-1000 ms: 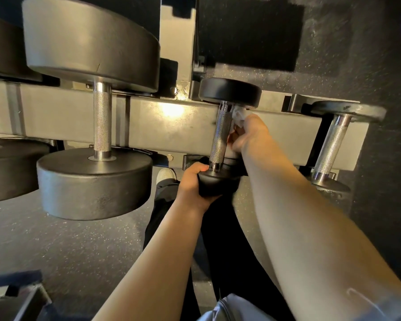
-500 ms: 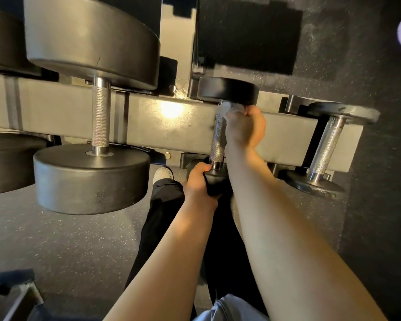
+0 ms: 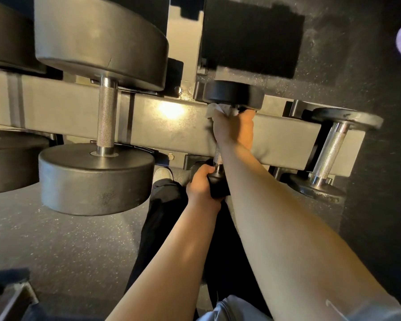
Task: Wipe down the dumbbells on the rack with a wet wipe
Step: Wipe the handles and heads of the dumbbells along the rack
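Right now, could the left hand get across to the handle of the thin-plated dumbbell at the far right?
Probably not directly. The left hand grips the small dumbbell's near head, and the right forearm lies between it and that dumbbell's handle. It would have to let go and go round.

text: none legible | labels: none | numbers: none

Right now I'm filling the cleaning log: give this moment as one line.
stage: wiping small dumbbell handle | right hand: grips wet wipe round handle, by far head | left hand: grips near head | rack: larger dumbbells untouched
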